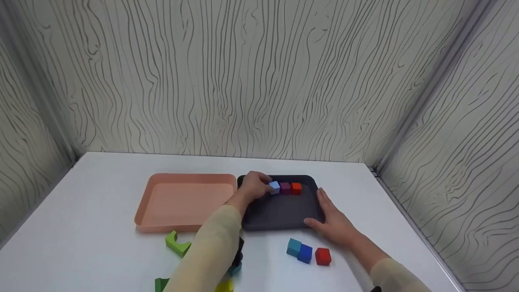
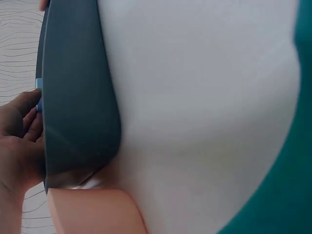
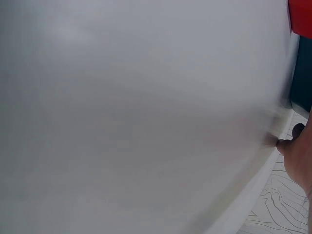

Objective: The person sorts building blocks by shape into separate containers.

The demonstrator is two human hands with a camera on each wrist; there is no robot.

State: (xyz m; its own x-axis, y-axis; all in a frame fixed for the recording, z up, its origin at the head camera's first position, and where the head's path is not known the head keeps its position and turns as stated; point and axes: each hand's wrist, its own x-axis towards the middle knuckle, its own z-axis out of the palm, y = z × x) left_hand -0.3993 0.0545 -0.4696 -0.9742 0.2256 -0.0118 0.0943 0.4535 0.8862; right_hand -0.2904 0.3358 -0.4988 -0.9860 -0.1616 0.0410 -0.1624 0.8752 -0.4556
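Observation:
My left hand reaches into the dark grey tray and pinches a light blue cube near the tray's back wall. Right of that cube, a purple cube and a red cube stand in a row. In the left wrist view, fingers hold the light blue cube beyond the tray's side wall. My right hand rests along the tray's right rim, thumb at the front corner and fingers extended. Only part of it shows at the edge of the right wrist view.
A pink tray adjoins the dark one on the left. In front lie a teal cube, a blue cube and another red cube. A light green curved block and a yellow block lie near my left sleeve.

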